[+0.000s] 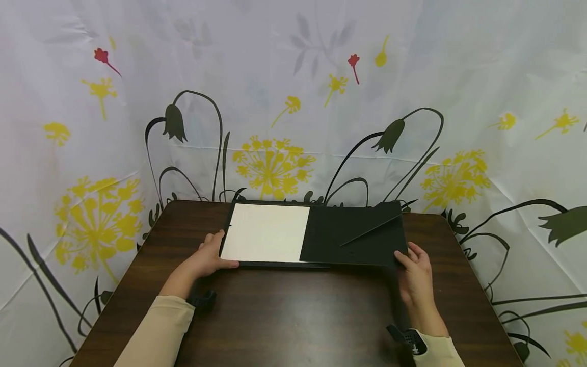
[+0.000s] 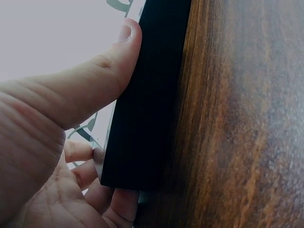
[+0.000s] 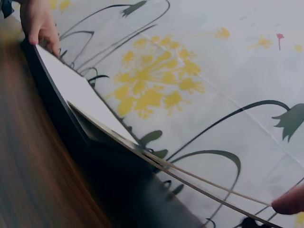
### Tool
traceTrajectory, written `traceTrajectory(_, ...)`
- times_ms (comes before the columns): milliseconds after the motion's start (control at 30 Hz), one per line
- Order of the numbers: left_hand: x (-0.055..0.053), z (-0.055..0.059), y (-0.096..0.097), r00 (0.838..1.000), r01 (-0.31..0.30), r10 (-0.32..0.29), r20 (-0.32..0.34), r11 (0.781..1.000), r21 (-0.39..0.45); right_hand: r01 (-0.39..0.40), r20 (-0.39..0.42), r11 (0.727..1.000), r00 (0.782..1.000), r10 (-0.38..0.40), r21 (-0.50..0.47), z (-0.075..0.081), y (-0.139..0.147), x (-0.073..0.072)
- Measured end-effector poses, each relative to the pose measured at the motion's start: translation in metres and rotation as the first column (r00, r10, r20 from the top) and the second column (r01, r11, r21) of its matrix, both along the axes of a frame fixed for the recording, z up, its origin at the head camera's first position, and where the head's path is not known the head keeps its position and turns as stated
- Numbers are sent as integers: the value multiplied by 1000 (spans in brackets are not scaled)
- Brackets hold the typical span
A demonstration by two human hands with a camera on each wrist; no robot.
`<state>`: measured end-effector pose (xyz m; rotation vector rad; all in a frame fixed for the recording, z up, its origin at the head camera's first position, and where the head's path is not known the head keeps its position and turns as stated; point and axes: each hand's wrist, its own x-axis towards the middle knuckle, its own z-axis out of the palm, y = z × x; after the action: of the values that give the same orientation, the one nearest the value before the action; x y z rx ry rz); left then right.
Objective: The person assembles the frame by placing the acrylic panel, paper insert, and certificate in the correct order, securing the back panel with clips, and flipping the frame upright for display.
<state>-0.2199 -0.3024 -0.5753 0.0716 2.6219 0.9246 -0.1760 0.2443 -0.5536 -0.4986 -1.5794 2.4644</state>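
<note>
A black picture frame [image 1: 279, 264] lies on the table with a white sheet [image 1: 266, 233] showing inside it. My left hand [image 1: 207, 258] grips the frame's left end; its thumb [image 2: 107, 66] lies along the side edge and its fingers curl round the end. In my right hand [image 1: 416, 275] is the near right corner of a black backing board [image 1: 325, 224], pinched at its edge. This board overlaps the frame's right part and slants up out of it in the right wrist view. A narrow flap, like a stand leg [image 1: 369, 230], lies across the board.
The dark wooden table [image 1: 293, 316] stretches under both arms. Right behind its far edge hangs a white curtain [image 1: 275, 102] printed with flowers. Dark bands [image 1: 407, 340] circle both wrists below beige sleeves [image 1: 153, 331].
</note>
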Motion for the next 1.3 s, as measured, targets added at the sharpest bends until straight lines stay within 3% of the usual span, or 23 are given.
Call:
traceTrajectory(167, 0, 0, 0, 1000, 2, -2, 1, 1000, 4, 31, -34, 1000, 999, -31, -5, -7, -7, -1)
traceTrajectory(367, -1, 0, 0, 1000, 5, -5, -5, 1000, 3, -30, -28, 992, 999, 33, 123, -10, -16, -1)
traceTrajectory(600, -1, -1, -1, 1000, 6, -6, -1, 1000, -2, -128, 25, 961, 992, 126, 247, -16, -32, -4)
traceTrajectory(1000, -3, -4, -1, 1000, 15, -16, -26, 1000, -27, -168, 17, 954, 985, 169, 248, -21, -59, -14)
traceTrajectory(1300, -1, 2, 1, 1000, 9, -10, -10, 1000, -15, -221, 15, 940, 974, 225, 259, -21, -74, -14)
